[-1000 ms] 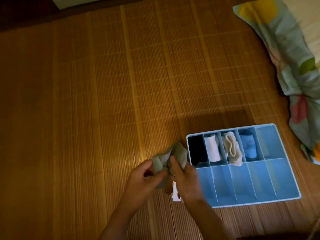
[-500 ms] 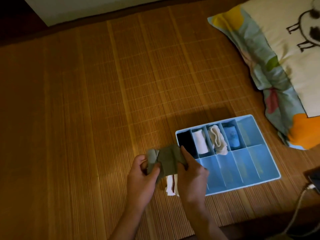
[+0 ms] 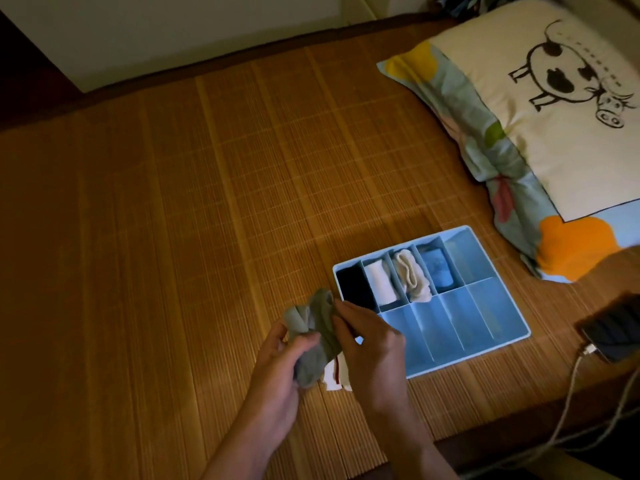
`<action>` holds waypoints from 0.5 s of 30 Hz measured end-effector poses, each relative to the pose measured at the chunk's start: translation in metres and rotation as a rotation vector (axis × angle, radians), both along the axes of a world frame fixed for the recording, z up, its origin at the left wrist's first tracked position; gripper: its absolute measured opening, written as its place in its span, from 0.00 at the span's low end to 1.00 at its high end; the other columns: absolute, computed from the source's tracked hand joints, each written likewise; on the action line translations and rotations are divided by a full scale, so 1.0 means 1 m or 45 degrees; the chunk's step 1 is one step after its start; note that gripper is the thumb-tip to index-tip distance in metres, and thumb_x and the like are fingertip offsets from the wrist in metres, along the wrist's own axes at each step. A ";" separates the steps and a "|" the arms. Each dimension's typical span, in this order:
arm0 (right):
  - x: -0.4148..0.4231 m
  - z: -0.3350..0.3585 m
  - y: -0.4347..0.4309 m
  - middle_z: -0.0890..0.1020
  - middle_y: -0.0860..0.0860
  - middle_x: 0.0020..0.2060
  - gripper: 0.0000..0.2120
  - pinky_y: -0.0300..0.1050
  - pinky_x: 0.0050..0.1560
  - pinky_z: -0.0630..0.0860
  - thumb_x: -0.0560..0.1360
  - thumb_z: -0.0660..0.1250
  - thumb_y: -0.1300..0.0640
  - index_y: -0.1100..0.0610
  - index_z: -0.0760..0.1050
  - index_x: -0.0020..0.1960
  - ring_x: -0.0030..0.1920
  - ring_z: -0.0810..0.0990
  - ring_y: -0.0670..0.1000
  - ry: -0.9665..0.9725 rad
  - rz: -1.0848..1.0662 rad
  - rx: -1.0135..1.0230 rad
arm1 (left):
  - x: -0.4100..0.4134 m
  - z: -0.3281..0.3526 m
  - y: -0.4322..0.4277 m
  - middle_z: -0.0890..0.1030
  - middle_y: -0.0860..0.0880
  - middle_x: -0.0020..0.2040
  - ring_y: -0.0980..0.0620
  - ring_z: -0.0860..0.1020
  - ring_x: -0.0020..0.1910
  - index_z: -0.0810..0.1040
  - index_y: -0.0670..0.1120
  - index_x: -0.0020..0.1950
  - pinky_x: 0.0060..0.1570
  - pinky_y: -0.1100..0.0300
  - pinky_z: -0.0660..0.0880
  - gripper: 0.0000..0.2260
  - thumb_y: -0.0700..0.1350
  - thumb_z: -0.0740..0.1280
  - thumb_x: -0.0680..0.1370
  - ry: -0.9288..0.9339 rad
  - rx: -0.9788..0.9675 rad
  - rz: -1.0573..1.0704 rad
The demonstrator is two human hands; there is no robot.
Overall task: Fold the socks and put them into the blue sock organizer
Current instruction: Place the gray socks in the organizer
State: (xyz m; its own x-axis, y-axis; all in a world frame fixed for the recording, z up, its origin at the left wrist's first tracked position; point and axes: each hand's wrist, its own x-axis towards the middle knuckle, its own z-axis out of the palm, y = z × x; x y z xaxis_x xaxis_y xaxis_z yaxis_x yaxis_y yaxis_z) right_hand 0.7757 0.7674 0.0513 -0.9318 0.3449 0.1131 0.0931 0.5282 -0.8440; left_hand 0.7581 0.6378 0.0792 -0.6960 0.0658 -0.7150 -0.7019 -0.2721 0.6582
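Head view: the grey-green sock (image 3: 317, 336), held above the bed mat (image 3: 207, 237) just left of the blue sock organizer (image 3: 485, 306) with the fingers (image 3: 346, 311) of left hand (image 3: 277, 368) and right hand (image 3: 372, 348) pinched on it, should be rolled tight, so that a free compartment is entered without unfolding.

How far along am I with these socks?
Done: a black sock, white sock, cream sock and blue sock sit in the blue organizer, back row. In hand: left hand and right hand grip a grey-green sock. Left: a red-striped sock on the mat.
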 end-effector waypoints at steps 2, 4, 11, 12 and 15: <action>0.002 0.002 -0.001 0.85 0.51 0.53 0.09 0.38 0.49 0.82 0.77 0.73 0.62 0.58 0.85 0.57 0.50 0.85 0.45 -0.010 0.023 -0.033 | 0.003 0.002 -0.001 0.87 0.46 0.53 0.48 0.84 0.51 0.82 0.48 0.59 0.47 0.53 0.78 0.20 0.44 0.73 0.67 -0.002 0.030 0.016; 0.003 0.004 0.000 0.85 0.48 0.52 0.06 0.39 0.48 0.82 0.77 0.73 0.59 0.57 0.86 0.52 0.50 0.84 0.43 -0.121 -0.019 -0.252 | 0.006 0.003 -0.005 0.87 0.47 0.50 0.49 0.85 0.49 0.81 0.46 0.59 0.47 0.54 0.78 0.20 0.43 0.72 0.67 0.011 0.050 0.019; 0.004 0.018 0.006 0.87 0.50 0.43 0.08 0.44 0.41 0.82 0.78 0.71 0.52 0.55 0.80 0.55 0.43 0.86 0.50 -0.668 0.052 -1.080 | 0.014 0.007 -0.018 0.87 0.44 0.52 0.50 0.86 0.46 0.83 0.44 0.56 0.42 0.56 0.83 0.16 0.39 0.70 0.68 0.016 0.165 0.040; 0.007 0.018 0.004 0.86 0.48 0.38 0.07 0.40 0.37 0.80 0.79 0.69 0.51 0.55 0.81 0.49 0.39 0.85 0.48 -0.661 0.120 -0.955 | 0.014 0.008 -0.018 0.87 0.44 0.52 0.49 0.86 0.47 0.83 0.44 0.56 0.42 0.56 0.83 0.17 0.40 0.71 0.68 0.014 0.157 0.046; 0.014 0.015 -0.003 0.84 0.51 0.34 0.07 0.44 0.32 0.80 0.78 0.72 0.53 0.56 0.81 0.44 0.33 0.83 0.49 -0.474 0.032 -0.545 | 0.016 0.013 -0.016 0.87 0.45 0.53 0.47 0.85 0.50 0.82 0.46 0.58 0.44 0.54 0.79 0.18 0.42 0.73 0.68 0.009 -0.007 0.016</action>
